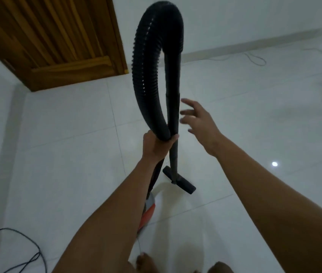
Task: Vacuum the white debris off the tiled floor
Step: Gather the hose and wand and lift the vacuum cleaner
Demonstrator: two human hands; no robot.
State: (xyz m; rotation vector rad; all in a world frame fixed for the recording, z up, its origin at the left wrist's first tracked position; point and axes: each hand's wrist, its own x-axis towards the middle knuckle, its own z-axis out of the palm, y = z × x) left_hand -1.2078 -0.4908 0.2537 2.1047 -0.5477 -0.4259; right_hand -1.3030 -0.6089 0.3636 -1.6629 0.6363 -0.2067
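A black ribbed vacuum hose (146,79) arches up high and comes back down into a straight black wand (173,123). My left hand (157,143) is shut around the hose and the wand together. At the wand's lower end the flat black floor nozzle (179,182) rests on the white tiled floor (67,154). My right hand (197,123) hovers just right of the wand, fingers spread, touching nothing. The grey and orange vacuum body (148,209) sits behind my left forearm, mostly hidden. A small white speck (274,164) lies on the tiles to the right.
A wooden door (57,40) fills the upper left. A black cable (28,251) snakes over the floor at lower left, and a thin cord (254,58) runs along the far wall. My bare feet (146,263) show at the bottom edge.
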